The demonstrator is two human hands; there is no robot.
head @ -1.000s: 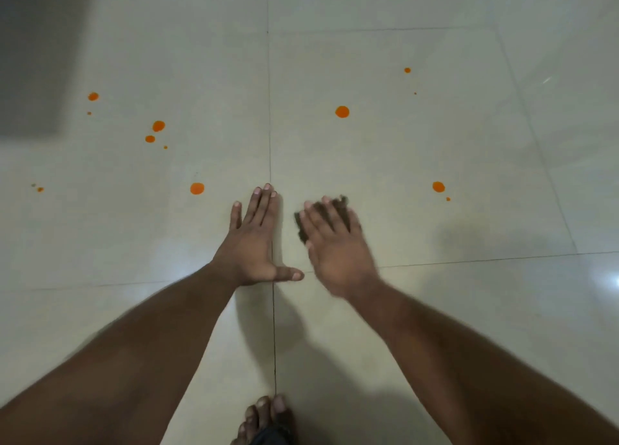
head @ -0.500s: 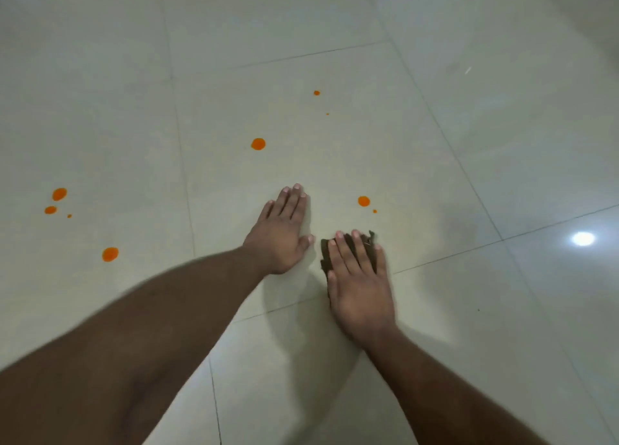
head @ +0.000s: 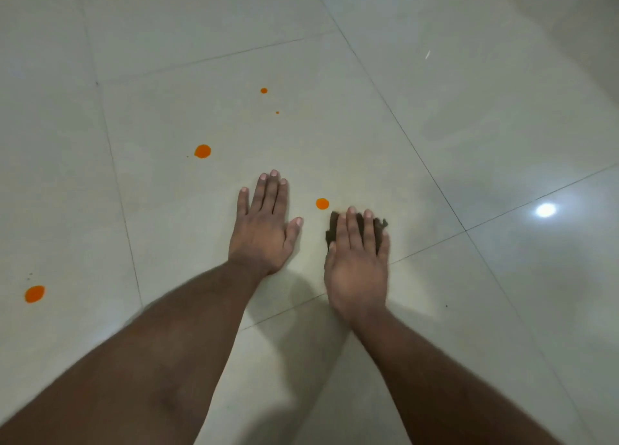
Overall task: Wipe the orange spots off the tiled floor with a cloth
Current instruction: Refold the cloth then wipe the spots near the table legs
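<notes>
In the head view, compared with half a second ago, the right hand (head: 357, 260) and the cloth (head: 355, 232) under it have slid up toward the nearest orange spot (head: 322, 203), so the cloth's far left corner now lies just beside that spot where earlier a clear gap showed; the small speck that sat next to the spot is no longer visible. The left hand (head: 263, 225) has stayed flat on the tiled floor (head: 435, 109), fingers straight and thumb spread out. The right hand presses on the cloth with straight fingers, palm down, holding it against the tile rather than curling round it. The cloth is a small dark brown rag with a ragged right edge, its long axis running across the fingers, left to right. The tiles are pale, glossy squares with thin dark grout lines and a bright light reflection (head: 546, 209). Other round orange spots lie farther off: one (head: 202, 151) beyond the left hand, one (head: 264, 90) smaller, one (head: 34, 293) far left.
</notes>
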